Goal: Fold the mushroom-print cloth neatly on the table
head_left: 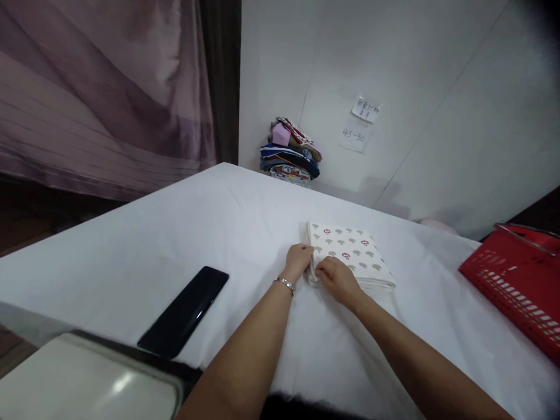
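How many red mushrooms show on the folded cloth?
3 on the folded cloth: one red mushroom near the far left corner, one toward the right edge, one mid-cloth. The right hand may hide more.

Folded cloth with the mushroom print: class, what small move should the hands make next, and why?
Perhaps straighten the left edge of the folded cloth: the left hand is at that edge, the right hand is by its near-left corner, and layers show along its near side.

Folded cloth (365,252) at fingers (322,269): off-white, grey and red mushroom print. Desk (166,233) beneath fingers: white. Phone (184,312) left of fingers: black. Basket (503,271) right: red. Clothes stack (291,153) beyond: multicoloured, partly striped.
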`<state>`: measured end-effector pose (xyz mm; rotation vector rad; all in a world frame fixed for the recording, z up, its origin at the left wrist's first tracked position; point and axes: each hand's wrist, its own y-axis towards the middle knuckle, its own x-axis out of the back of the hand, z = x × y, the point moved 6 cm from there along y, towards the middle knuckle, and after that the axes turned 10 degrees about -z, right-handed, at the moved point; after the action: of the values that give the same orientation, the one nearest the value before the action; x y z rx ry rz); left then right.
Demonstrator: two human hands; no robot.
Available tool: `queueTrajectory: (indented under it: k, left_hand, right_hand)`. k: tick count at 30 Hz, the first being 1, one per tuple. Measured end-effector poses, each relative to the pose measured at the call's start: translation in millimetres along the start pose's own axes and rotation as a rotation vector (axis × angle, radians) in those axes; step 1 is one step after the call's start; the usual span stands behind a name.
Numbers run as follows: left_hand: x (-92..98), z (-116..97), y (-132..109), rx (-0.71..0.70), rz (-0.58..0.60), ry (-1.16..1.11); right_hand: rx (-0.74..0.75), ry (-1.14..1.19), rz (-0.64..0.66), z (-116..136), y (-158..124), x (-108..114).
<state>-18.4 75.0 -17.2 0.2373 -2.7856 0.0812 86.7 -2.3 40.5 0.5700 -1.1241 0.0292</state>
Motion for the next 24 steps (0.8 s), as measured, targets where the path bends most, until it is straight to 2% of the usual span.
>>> queueTrajectory:
  k: [6, 9, 17, 24]
  left_hand:
    - [-1.7, 3.2, 0.4, 0.033, 0.014, -0.036]
    - [-2.5, 4.2, 1.1, 0.038, 0.028, -0.057]
    - [-7.8, 8.5, 1.2, 0.118, 0.099, -0.119]
    - [-9.4, 6.9, -1.2, 0.106, 0.076, -0.103]
  right_hand:
    - [-0.052, 0.118, -0.084, -2.8, 0.1, -1.5]
    - [0.014, 0.097, -0.066, 2.7, -3.8, -7.4]
    - [0.177, -0.217, -0.089, 16.9, -18.0, -16.9]
    - [0.281, -0.168, -0.178, 10.8, -26.5, -12.9]
